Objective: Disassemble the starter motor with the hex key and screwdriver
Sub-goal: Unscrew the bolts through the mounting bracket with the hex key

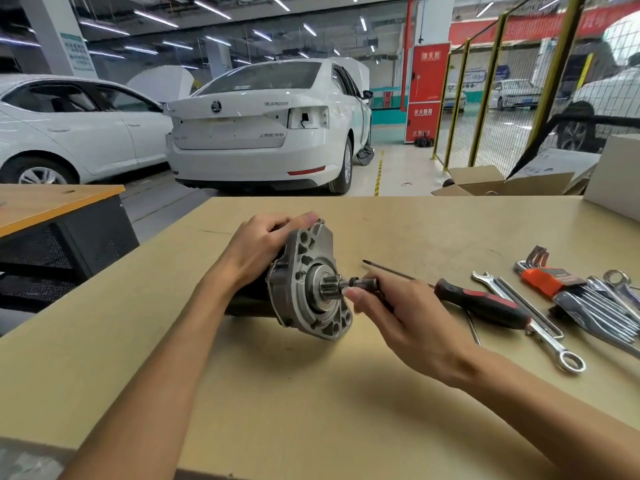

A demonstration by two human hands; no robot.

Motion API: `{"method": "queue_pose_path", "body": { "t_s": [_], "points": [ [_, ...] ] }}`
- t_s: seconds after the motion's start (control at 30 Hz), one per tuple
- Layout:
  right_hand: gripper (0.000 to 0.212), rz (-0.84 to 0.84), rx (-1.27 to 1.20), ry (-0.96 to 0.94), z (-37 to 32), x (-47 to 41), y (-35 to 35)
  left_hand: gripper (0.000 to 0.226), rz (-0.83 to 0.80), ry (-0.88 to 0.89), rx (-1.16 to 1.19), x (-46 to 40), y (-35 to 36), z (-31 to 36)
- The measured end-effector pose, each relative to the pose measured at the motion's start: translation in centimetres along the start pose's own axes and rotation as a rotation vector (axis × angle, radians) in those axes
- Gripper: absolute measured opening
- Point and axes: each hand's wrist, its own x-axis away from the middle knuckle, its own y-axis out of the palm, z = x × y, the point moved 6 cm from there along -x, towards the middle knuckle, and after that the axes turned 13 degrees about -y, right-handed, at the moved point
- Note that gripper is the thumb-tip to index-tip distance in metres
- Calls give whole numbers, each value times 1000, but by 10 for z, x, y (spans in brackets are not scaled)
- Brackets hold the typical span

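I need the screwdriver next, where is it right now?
The screwdriver lies on the table just behind the right hand, between the starter motor and the wrenches.

Two bare forearms in view, entering from bottom edge. No sleeves visible up to frame edge. Left hand [258, 249] and right hand [391, 311] bare: no gloves, rings, watch or wristband seen. Nails short, unpainted where visible. No marks or tattoos visible on arms. Rest of body out of view.
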Motion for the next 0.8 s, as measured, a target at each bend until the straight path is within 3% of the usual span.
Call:
{"method": "queue_pose_path", "body": {
  "t_s": [0.1,0.2,0.3,0.4,0.5,0.6,0.8],
  "points": [
    [53,5,-33,53,5,-3,-2,55,-68,-24,-12,-6,2,-1],
    [46,-25,-51,44,9,-4,-5,77,-77,-37,-35,-12,5,-1],
    [47,-103,-24,43,15,-2,-5,57,-47,13,-3,-14,4,-3],
    [43,-174,76,108,28,-1,-9,55,9,61,26,-14,2,-5],
    [57,-264,257,169,42,2,-12,51,74,115,54,-11,-2,-4],
    [46,-347,324,258,57,7,-13,46,136,139,56,-9,-5,-5],
    [32,-335,240,375,70,10,-19,44,250,167,26,-7,-8,-6]
  ]
}}
